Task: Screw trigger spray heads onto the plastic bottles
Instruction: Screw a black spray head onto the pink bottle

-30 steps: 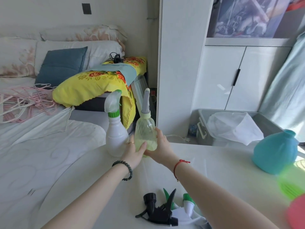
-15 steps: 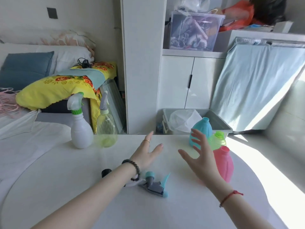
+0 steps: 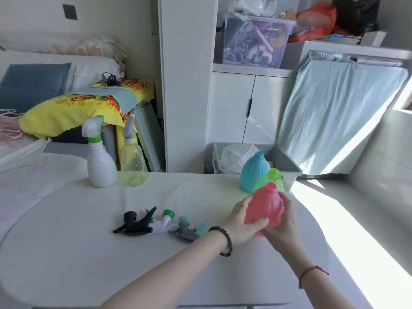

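The left hand and right hand both grip an uncapped pink plastic bottle, fingers curled round its body, low over the white tabletop. Just behind it stand a translucent green bottle and a teal bottle, both headless. Left of the hands lie three loose trigger heads: teal-grey, green-white and black. At the far edge stand a white bottle and a clear yellowish bottle, both with heads on.

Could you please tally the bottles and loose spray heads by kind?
Bottles with heads: 2, white bottle, yellowish bottle
Bottles without heads: 3, blue bottle, green bottle, pink bottle
Loose heads: 3, black head, white head, grey head
Total: 8
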Available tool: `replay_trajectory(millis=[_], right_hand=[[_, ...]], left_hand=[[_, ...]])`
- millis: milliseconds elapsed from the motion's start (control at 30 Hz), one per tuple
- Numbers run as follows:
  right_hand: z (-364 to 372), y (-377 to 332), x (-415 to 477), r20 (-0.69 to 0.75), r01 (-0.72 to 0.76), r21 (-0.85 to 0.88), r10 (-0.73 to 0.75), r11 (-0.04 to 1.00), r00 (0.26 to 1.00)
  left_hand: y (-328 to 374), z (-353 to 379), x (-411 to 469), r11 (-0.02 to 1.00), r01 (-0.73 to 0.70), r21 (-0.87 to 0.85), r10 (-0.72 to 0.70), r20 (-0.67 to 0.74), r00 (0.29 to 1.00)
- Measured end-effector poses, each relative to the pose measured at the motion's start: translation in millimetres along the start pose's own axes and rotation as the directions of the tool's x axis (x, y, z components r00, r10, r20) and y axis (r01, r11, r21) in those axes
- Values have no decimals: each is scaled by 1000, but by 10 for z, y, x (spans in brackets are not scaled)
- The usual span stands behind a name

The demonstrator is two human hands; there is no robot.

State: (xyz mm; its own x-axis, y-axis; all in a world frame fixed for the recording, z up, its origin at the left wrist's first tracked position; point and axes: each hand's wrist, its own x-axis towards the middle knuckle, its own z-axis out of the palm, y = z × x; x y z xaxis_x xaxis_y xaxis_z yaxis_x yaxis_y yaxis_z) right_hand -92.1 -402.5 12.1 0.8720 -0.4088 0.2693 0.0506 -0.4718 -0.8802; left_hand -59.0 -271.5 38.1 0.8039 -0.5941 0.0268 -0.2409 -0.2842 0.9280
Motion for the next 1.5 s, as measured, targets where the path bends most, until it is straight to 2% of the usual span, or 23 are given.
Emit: replay_trajectory(millis=[133, 233, 300, 467, 667, 733, 800, 867, 900, 933, 1000, 1033, 1100, 1167, 1233, 1300, 1433, 1500], right_hand=[[245, -454, -81, 25, 185, 77, -188, 980, 982], [586, -804, -255, 100, 343, 72, -349, 937, 932], [846, -924, -411, 174, 391, 80, -399, 917, 900], [1353, -958, -762, 357, 302, 49, -299, 952, 885], [1682, -926, -947, 430, 292, 51, -285, 955, 857], [1672, -925, -892, 533, 246, 81, -251, 966, 808], [1583, -949, -705, 704, 150, 58, -147, 987, 695], [1487, -1002, -443, 808, 91, 26, -75, 995, 585], [1471, -1037, -312, 811, 90, 28, -75, 996, 580], [1493, -1076, -198, 788, 108, 30, -90, 994, 609], [1662, -1150, -63, 716, 213, -17, -136, 977, 684], [1790, -1194, -49, 713, 299, -50, -176, 953, 679], [2099, -1249, -89, 783, 481, -93, -234, 872, 576], [2362, -1259, -129, 860, 594, -117, -218, 796, 462], [2525, -1244, -128, 888, 697, -136, -224, 704, 401], [2608, -1214, -126, 883, 753, -160, -248, 638, 398], [2585, -1162, -159, 840, 652, -109, -281, 750, 463], [2454, -1211, -122, 748, 605, -49, -372, 795, 550]], left_hand=[[81, -458, -267, 995, -100, 10, 99, -238, 966], [32, -853, -543, 990, -135, 33, 139, -310, 940], [-94, -1073, -749, 991, -125, 47, 133, -319, 938], [-521, -1370, -1223, 998, -25, 62, 44, -334, 942], [-825, -1485, -1455, 999, 37, 13, -30, -379, 925], [-864, -1532, -1484, 999, 48, 8, -41, -388, 921], [-879, -1600, -1520, 999, 50, 21, -38, -384, 922], [-893, -1680, -1579, 997, 67, 36, -49, -375, 926], [-905, -1716, -1614, 996, 78, 40, -57, -372, 926], [-921, -1749, -1649, 996, 82, 43, -61, -371, 927], [-950, -1793, -1724, 995, 82, 49, -58, -366, 929], [-962, -1807, -1761, 995, 83, 50, -59, -359, 931], [-991, -1838, -1832, 995, 85, 53, -61, -346, 936], [-1016, -1895, -1902, 994, 95, 62, -67, -348, 935], [-1041, -1978, -1965, 993, 104, 61, -75, -360, 930], [-1059, -2053, -2005, 992, 113, 48, -87, -370, 925], [-1080, -2087, -1979, 994, 103, 28, -85, -382, 920], [-1090, -2080, -1948, 995, 96, 14, -83, -384, 920]])
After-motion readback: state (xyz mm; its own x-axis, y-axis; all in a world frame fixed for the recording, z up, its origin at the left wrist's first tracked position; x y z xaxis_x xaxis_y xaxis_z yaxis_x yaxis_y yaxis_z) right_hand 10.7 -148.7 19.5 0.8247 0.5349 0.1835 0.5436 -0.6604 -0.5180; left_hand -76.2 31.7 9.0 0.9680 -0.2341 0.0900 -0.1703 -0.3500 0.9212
